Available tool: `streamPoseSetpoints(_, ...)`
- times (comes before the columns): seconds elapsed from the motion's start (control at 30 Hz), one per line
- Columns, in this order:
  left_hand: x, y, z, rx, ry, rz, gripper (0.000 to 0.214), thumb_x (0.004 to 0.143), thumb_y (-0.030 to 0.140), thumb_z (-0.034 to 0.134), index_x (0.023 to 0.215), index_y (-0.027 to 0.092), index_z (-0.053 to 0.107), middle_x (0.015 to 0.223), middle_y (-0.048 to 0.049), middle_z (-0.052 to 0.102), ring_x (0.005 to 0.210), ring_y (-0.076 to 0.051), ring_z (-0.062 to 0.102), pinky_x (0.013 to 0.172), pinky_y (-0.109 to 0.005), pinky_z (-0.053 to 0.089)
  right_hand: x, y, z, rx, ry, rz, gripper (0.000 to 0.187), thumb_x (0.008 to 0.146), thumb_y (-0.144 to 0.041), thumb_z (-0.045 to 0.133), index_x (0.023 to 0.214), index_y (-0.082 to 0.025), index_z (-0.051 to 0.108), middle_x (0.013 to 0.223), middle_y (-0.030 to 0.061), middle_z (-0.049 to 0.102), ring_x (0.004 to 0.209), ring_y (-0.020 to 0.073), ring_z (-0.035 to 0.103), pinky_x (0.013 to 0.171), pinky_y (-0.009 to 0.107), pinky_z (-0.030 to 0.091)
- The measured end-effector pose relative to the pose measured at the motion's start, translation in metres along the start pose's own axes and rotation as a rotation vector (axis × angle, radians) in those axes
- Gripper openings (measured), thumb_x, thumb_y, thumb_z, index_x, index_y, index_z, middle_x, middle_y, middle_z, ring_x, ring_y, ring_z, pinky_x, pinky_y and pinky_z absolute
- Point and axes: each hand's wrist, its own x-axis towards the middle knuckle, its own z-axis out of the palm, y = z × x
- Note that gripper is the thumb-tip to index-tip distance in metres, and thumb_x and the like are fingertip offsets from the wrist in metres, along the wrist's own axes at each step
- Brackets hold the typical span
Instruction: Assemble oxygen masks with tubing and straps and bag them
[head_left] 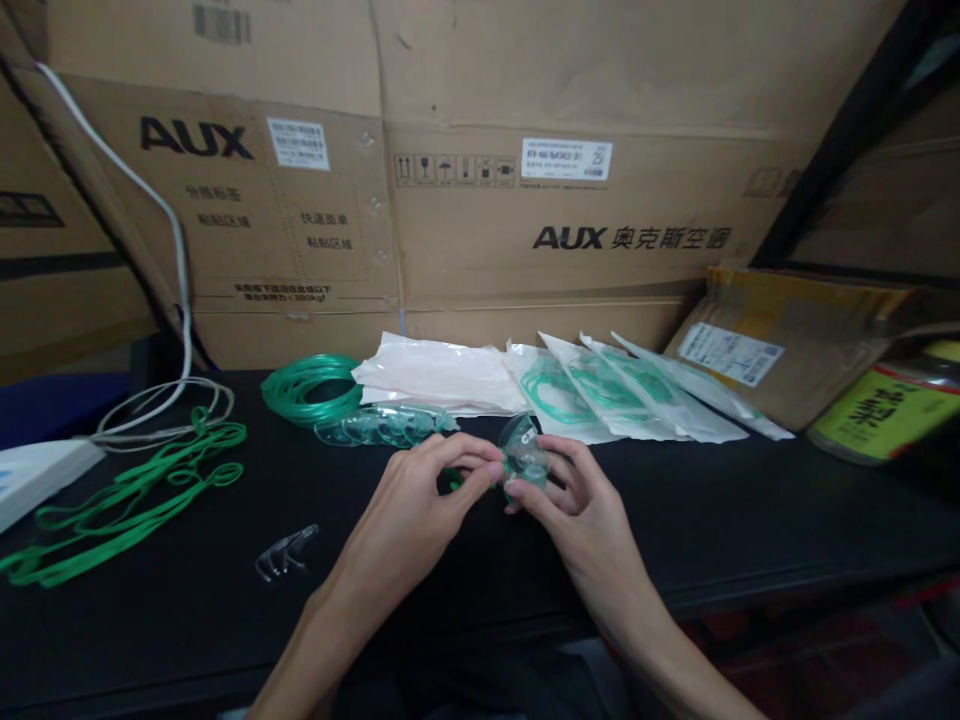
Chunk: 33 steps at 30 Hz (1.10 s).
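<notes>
Both my hands meet over the middle of the black table (pixel 750 510). My right hand (pixel 574 500) pinches a clear greenish plastic mask (pixel 523 455) by its lower edge. My left hand (pixel 424 495) has its fingers closed against the same mask's left side, with a bit of green strap (pixel 451 480) showing under the fingertips. Just behind the hands lies a row of stacked clear masks (pixel 379 427). A coil of green tubing (pixel 309 388) rests further back left.
Green elastic straps (pixel 127 500) sprawl at the left near a grey cable (pixel 161 410) and a white box (pixel 37 475). A small clear clip (pixel 285 552) lies in front. Sealed packets (pixel 600 395) and white bags (pixel 439 375) lean on cardboard boxes (pixel 465 200). A jar (pixel 892 405) stands right.
</notes>
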Motion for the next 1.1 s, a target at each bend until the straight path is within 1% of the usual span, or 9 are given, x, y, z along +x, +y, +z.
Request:
streamPoseSetpoints(0.1, -0.0003, -0.0003, -0.0003, -0.059, -0.009, 0.017, 0.006, 0.097, 0.026, 0.064, 0.102, 0.028, 0.067, 0.089, 0.0088, 0.077, 0.086, -0.012, 0.073, 0.081, -0.02, 0.048, 0.0011, -0.0009, 0.0003, -0.026, -0.007, 0.01, 0.044, 0.07, -0.034, 0.089, 0.1, -0.025, 0.059, 0.096, 0.0005, 0.074, 0.06, 0.0136, 0.068, 0.06, 0.029, 0.061)
streamPoseSetpoints(0.17, -0.0005, -0.0007, -0.0004, -0.061, -0.024, 0.051, 0.006, 0.097, 0.026, 0.063, 0.102, 0.027, 0.067, 0.094, 0.0077, 0.077, 0.089, -0.012, 0.072, 0.083, -0.021, 0.049, 0.0017, -0.0019, 0.0006, -0.034, -0.018, 0.028, 0.043, 0.069, -0.036, 0.09, 0.099, -0.023, 0.062, 0.094, 0.0004, 0.074, 0.06, 0.0128, 0.069, 0.059, 0.027, 0.06)
streamPoseSetpoints(0.37, -0.0008, 0.0006, -0.0033, 0.023, -0.06, 0.091, 0.013, 0.097, 0.029, 0.064, 0.107, 0.029, 0.072, 0.103, 0.004, 0.075, 0.094, -0.014, 0.07, 0.087, -0.025, 0.049, 0.0021, -0.0049, -0.0005, -0.022, -0.052, 0.067, 0.043, 0.068, -0.036, 0.091, 0.103, -0.02, 0.07, 0.098, 0.0033, 0.079, 0.078, 0.0144, 0.075, 0.068, 0.02, 0.059)
streamPoseSetpoints(0.53, -0.0019, 0.0051, -0.0063, 0.067, -0.098, 0.059, 0.027, 0.091, 0.026, 0.07, 0.118, 0.029, 0.067, 0.114, 0.0044, 0.075, 0.103, -0.017, 0.069, 0.095, -0.029, 0.046, 0.0022, -0.0019, -0.0032, -0.056, -0.07, 0.088, 0.047, 0.074, -0.039, 0.087, 0.115, -0.021, 0.073, 0.109, 0.0058, 0.081, 0.1, 0.021, 0.076, 0.085, 0.027, 0.061)
streamPoseSetpoints(0.67, -0.0022, 0.0073, -0.0068, 0.07, -0.109, 0.044, 0.027, 0.088, 0.022, 0.071, 0.114, 0.029, 0.067, 0.115, 0.0056, 0.075, 0.104, -0.017, 0.068, 0.095, -0.029, 0.046, 0.0006, 0.0005, -0.0034, -0.111, -0.061, 0.085, 0.05, 0.078, -0.043, 0.083, 0.121, -0.021, 0.071, 0.119, 0.0086, 0.078, 0.109, 0.0247, 0.074, 0.096, 0.035, 0.06)
streamPoseSetpoints(0.77, -0.0016, 0.0069, -0.0066, 0.072, -0.095, 0.025, 0.025, 0.088, 0.023, 0.071, 0.112, 0.029, 0.067, 0.111, 0.0053, 0.075, 0.102, -0.017, 0.069, 0.094, -0.029, 0.046, -0.0021, -0.0001, -0.0031, -0.146, -0.015, 0.005, 0.045, 0.08, -0.04, 0.082, 0.12, -0.024, 0.07, 0.125, 0.0085, 0.074, 0.118, 0.0261, 0.069, 0.1, 0.038, 0.058)
streamPoseSetpoints(0.87, -0.0011, 0.0064, -0.0059, 0.093, -0.091, 0.009, 0.025, 0.086, 0.021, 0.071, 0.11, 0.027, 0.068, 0.109, 0.0049, 0.076, 0.101, -0.018, 0.069, 0.094, -0.03, 0.045, -0.0048, 0.0001, -0.0038, -0.221, 0.02, -0.182, 0.024, 0.081, -0.033, 0.081, 0.103, -0.028, 0.073, 0.128, 0.006, 0.068, 0.127, 0.0256, 0.061, 0.1, 0.036, 0.057)
streamPoseSetpoints(0.93, -0.0011, 0.0062, -0.0049, 0.105, -0.09, 0.017, 0.026, 0.085, 0.018, 0.071, 0.11, 0.027, 0.068, 0.108, 0.0052, 0.076, 0.102, -0.017, 0.068, 0.094, -0.03, 0.045, -0.0057, 0.0009, -0.0047, -0.298, -0.007, -0.268, 0.014, 0.084, -0.029, 0.078, 0.098, -0.029, 0.074, 0.13, 0.005, 0.063, 0.131, 0.0249, 0.057, 0.102, 0.036, 0.054)
streamPoseSetpoints(1.1, -0.0026, 0.0041, -0.0023, 0.116, -0.104, 0.079, 0.025, 0.085, 0.02, 0.071, 0.109, 0.027, 0.068, 0.109, 0.0069, 0.076, 0.101, -0.015, 0.066, 0.096, -0.028, 0.043, -0.005, 0.0012, -0.0075, -0.375, -0.07, -0.276, 0.006, 0.089, -0.027, 0.073, 0.093, -0.031, 0.075, 0.129, 0.0052, 0.061, 0.13, 0.0268, 0.056, 0.103, 0.043, 0.052)
